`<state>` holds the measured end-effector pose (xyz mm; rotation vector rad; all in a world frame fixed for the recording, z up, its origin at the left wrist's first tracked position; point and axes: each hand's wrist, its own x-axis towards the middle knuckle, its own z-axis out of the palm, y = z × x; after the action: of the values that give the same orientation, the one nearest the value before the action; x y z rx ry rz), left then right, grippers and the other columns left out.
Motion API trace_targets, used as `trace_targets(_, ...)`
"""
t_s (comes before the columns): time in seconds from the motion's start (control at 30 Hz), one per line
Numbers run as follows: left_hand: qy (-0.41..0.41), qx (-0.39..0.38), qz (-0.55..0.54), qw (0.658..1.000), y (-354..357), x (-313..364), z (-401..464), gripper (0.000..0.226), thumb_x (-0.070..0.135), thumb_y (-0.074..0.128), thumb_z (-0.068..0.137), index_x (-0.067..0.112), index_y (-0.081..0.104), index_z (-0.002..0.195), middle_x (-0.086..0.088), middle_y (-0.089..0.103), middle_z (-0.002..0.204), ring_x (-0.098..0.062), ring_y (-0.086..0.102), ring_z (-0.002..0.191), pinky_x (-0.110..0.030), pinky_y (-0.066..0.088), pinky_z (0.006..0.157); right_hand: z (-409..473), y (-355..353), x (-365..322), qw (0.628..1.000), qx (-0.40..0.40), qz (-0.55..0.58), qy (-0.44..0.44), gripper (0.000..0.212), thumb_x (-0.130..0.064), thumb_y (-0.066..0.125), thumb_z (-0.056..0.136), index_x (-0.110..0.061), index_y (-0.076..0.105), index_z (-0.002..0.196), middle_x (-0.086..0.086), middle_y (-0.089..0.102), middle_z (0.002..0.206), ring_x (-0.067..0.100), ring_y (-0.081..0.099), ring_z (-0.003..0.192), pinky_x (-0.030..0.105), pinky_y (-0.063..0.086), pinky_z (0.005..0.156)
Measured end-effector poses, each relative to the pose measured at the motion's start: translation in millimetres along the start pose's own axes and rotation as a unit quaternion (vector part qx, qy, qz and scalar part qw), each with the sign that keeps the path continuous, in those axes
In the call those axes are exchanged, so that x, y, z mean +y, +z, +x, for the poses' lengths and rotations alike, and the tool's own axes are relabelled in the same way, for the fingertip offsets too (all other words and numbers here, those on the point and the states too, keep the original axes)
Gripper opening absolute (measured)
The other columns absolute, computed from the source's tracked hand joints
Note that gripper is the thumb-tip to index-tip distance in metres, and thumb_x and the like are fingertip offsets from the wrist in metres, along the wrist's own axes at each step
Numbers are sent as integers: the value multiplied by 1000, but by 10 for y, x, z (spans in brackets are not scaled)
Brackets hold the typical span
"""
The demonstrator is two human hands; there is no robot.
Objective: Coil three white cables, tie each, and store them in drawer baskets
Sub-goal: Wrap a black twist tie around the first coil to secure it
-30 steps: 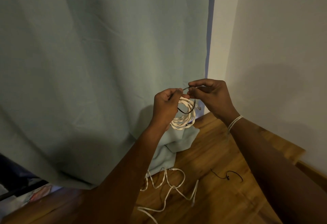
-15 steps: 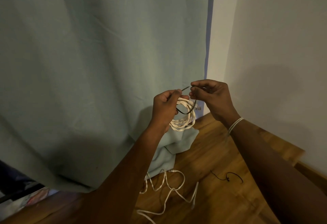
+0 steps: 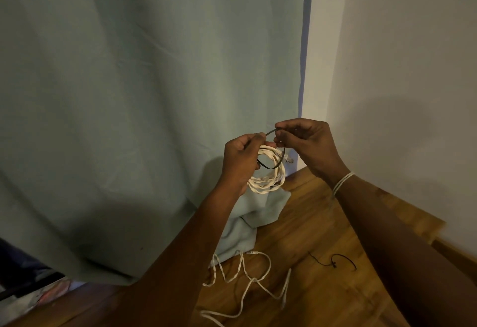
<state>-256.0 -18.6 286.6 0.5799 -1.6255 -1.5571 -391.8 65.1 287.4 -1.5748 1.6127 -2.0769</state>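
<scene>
A coiled white cable (image 3: 268,177) hangs in front of me from my left hand (image 3: 241,157), which grips its top. A thin black tie (image 3: 271,165) loops around the coil. My right hand (image 3: 303,142) pinches the tie's upper end beside my left fingertips. A loose white cable (image 3: 247,277) sprawls on the wooden floor (image 3: 317,226) below. A second black tie (image 3: 333,262) lies on the floor to the right of it.
A pale green curtain (image 3: 144,94) fills the left and pools on the floor. A white wall (image 3: 402,68) stands on the right with a wooden skirting at its foot. Dark furniture and clutter (image 3: 23,285) show at the bottom left.
My hands have barely shifted; the right fingers have worked the tie's end a little closer to the left fingertips. The coil still hangs in the same place.
</scene>
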Motion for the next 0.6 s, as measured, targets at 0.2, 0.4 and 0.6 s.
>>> trace_targets(0.2,6,0,-9,1000,-18,22,-17,19,28,61,94,21,75,83,-1,78,85,-12,63,68,-21,44,49,-34,45,-32,1000,-16,18,6,23,-3,66,89,-6,71,112,-7,78,84,16,75,76,21,58,73)
trace_targets(0.4,14,-1,-17,1000,-53,55,-28,20,26,61,94,22,74,80,1,77,80,-10,61,64,-22,44,49,-49,74,-68,999,-19,45,22,21,-5,59,95,-8,70,113,-2,77,86,18,74,78,26,59,74)
trace_targets(0.6,14,3,-20,1000,-51,86,-25,18,28,62,93,18,75,88,-5,77,86,-14,61,69,-22,45,50,-35,59,-108,999,-31,34,24,21,-8,53,100,-8,70,112,2,75,88,19,72,80,31,60,76)
